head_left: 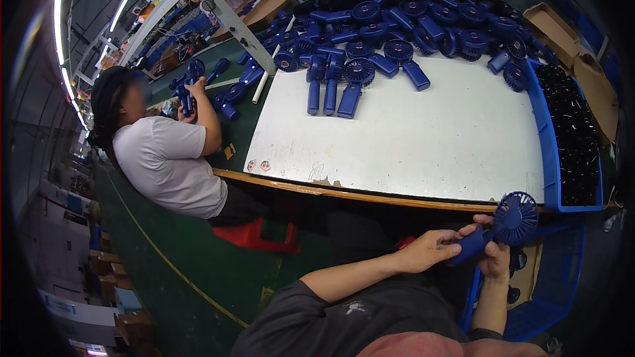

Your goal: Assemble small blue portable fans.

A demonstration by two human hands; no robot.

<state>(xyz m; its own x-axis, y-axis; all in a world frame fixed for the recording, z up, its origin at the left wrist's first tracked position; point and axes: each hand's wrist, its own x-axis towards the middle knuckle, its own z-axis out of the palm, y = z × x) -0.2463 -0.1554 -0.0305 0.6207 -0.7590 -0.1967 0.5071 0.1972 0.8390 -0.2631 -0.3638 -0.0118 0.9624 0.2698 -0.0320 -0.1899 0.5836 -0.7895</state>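
A blue handheld fan (516,218) with a round grille head is between my two hands, off the table's near right corner. My left hand (430,250) has its fingers closed on the fan's handle from the left. Under the neck, near the head, my right hand (495,258) grips it too. Beyond, on the white tabletop (397,145), several blue handheld fans (350,89) lie in a short row with handles toward me. A large heap of similar fans (423,16) covers the table's far side.
A blue crate (552,139) full of small black parts stands at the table's right edge. Below it is another blue crate (562,284) with a few dark pieces. On the left, a co-worker (165,158) on a red stool (251,235) handles blue fans. A metal post (231,23) rises at the back left.
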